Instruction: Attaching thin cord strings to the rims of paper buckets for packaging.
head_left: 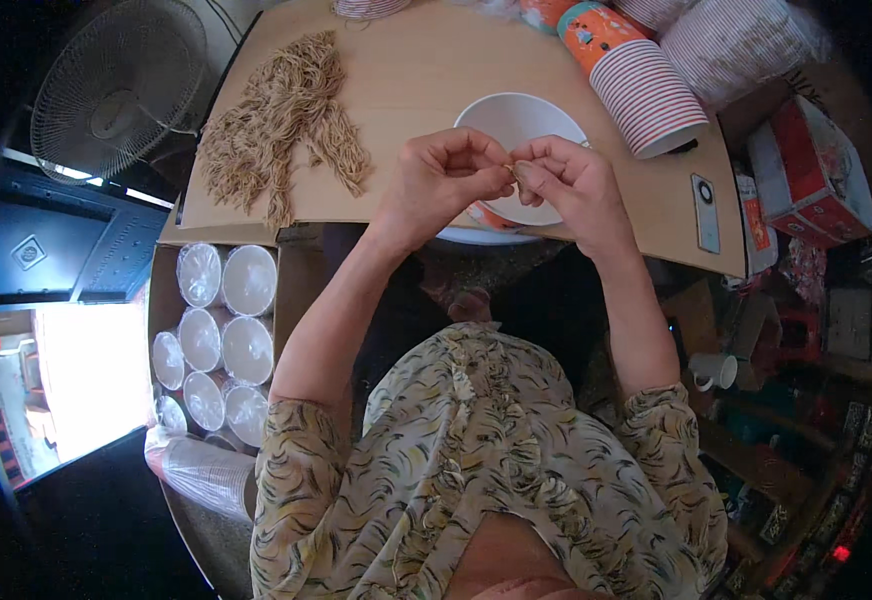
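Over the table's front edge, my left hand [444, 182] and my right hand [578, 190] meet, with thumbs and fingertips pinched together. Between the fingertips is something small and tan, mostly hidden, that I cannot make out. Just behind and below them stands a round white bowl [514, 108] with some orange on its outside; my hands cover part of its opening. To the left, a loose heap of tan twisted strands [281, 125], like cord or dried noodles, lies on the tan tabletop [406, 60].
A stack of red-and-white striped paper bowls [646, 95] lies at the back right, beside more wrapped stacks [731, 45]. A phone-shaped grey object [705, 213] rests near the right edge. Left below stands a carton of wrapped bowls [248, 280]; a fan [121, 95] is behind it.
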`<state>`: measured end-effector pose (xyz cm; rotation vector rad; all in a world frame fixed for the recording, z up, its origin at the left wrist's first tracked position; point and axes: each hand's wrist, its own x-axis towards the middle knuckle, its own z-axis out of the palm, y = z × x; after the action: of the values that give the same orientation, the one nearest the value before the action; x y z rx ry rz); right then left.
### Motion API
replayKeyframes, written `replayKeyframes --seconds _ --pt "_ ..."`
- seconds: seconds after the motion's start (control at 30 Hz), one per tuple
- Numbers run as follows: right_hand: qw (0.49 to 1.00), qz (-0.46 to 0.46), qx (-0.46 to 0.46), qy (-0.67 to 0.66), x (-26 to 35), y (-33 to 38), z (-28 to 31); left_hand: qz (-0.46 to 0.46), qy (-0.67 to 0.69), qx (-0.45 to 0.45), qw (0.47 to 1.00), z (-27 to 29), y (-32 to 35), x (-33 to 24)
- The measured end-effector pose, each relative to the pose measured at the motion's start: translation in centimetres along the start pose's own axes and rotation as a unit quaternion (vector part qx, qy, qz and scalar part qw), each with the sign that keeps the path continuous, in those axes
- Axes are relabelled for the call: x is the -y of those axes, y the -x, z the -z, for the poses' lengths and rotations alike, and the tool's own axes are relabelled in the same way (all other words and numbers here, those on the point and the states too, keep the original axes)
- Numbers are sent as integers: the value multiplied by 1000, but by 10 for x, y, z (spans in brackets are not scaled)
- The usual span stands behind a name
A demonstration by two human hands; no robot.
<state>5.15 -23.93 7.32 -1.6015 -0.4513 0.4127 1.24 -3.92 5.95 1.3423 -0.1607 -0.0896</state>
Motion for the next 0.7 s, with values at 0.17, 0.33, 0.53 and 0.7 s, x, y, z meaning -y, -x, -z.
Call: replayKeyframes --seconds 0.17,0.33,0.53,0.7 --pt "999 5 16 49 5 -1 0 -36 -95 5 995 3 1 2" --pt "997 6 39 63 6 -2 5 -51 -130 -4 990 0 6 0" --pt "996 9 75 -43 -1 -3 13 -83 -69 14 994 -2 5 8" --pt "997 6 51 -61 -2 -4 15 -91 -26 10 995 -2 4 10"
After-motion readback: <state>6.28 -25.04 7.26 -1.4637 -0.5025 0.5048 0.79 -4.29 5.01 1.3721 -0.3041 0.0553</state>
